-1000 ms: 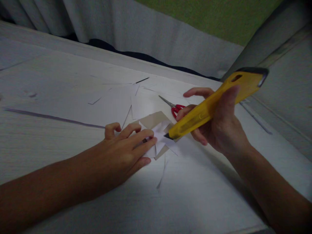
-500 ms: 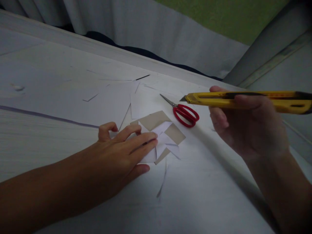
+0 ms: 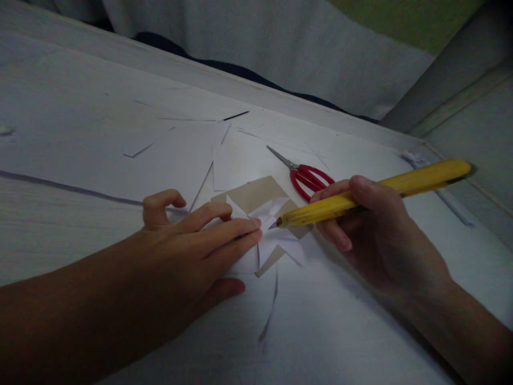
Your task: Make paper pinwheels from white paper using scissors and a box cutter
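Left hand point(image 3: 192, 240) is lying flat on the table point(image 3: 80, 133), its fingers point(image 3: 236, 231) stretched out close together and pressing down the folded white paper point(image 3: 272, 235), which is resting on a tan card point(image 3: 256, 193) near the table's middle. Right hand point(image 3: 372, 235) is gripping the yellow utility knife point(image 3: 372, 195), fingers curled round its body, the blade tip touching the paper. Red-handled scissors point(image 3: 308, 176) are lying just behind, beside loose white sheets point(image 3: 236, 160).
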Action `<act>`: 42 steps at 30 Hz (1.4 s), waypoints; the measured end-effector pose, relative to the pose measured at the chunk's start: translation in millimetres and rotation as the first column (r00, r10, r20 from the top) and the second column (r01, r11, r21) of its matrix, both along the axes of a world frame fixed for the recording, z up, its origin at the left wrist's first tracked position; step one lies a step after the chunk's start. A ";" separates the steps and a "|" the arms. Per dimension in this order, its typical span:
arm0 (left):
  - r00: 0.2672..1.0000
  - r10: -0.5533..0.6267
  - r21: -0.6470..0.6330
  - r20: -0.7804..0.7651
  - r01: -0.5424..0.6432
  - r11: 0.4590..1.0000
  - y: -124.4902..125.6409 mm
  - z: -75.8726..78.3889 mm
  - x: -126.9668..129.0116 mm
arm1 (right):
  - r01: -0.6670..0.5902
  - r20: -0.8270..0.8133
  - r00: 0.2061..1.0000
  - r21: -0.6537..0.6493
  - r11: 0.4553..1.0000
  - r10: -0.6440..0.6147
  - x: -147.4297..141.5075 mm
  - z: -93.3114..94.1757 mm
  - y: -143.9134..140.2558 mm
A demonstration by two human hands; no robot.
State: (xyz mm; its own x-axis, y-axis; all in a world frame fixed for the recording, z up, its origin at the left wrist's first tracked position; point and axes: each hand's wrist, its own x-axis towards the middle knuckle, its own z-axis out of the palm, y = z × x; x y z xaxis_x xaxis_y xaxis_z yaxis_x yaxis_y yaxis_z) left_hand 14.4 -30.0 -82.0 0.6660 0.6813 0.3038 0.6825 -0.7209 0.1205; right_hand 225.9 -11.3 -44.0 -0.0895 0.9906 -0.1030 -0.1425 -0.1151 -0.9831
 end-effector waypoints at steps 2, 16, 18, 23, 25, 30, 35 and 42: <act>0.999 -0.037 -0.002 -0.002 0.037 0.999 1.9 -1.5 -1.9 | 0.059 0.014 0.998 0.012 0.998 -0.059 -2.0 -1.3 -0.3; 1.000 0.012 -0.002 -0.025 -0.012 1.000 0.8 -0.4 1.0 | -0.013 0.022 1.000 -0.040 0.999 0.014 -5.5 -12.5 2.1; 1.000 -0.014 -0.003 -0.025 0.014 1.000 0.8 -0.1 0.8 | -0.018 0.014 1.000 -0.046 0.999 0.019 -5.9 -12.4 2.2; 1.000 0.007 0.005 0.004 -0.007 1.000 -1.2 0.2 2.0 | -0.037 0.002 0.999 -0.039 0.999 0.037 -5.6 -12.8 2.3; 1.000 0.001 0.006 0.010 -0.001 1.000 -1.7 -0.1 2.7 | -0.030 0.004 1.000 -0.043 0.999 0.030 -5.2 -13.4 2.3; 1.000 0.015 0.007 -0.001 -0.015 1.000 -1.7 -0.6 2.9 | -0.039 -0.004 0.999 -0.079 0.996 0.039 -5.3 -14.1 3.2; 1.000 0.017 0.025 0.021 -0.018 1.000 -4.4 -2.4 3.8 | -0.073 0.009 0.997 -0.070 0.995 0.074 -5.6 -15.7 3.7; 0.998 -0.057 0.068 0.018 0.055 0.996 0.2 -2.2 1.5 | -0.091 0.006 0.996 -0.038 0.995 0.091 -5.4 -16.9 4.2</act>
State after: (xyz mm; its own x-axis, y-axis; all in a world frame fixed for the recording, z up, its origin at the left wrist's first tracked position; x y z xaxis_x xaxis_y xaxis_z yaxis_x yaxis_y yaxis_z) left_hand 16.0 -29.7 -84.2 0.6960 0.6205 0.3612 0.6387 -0.7649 0.0833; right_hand 220.5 -7.1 -60.9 -0.1779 0.9738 -0.1414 -0.1220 -0.1644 -0.9788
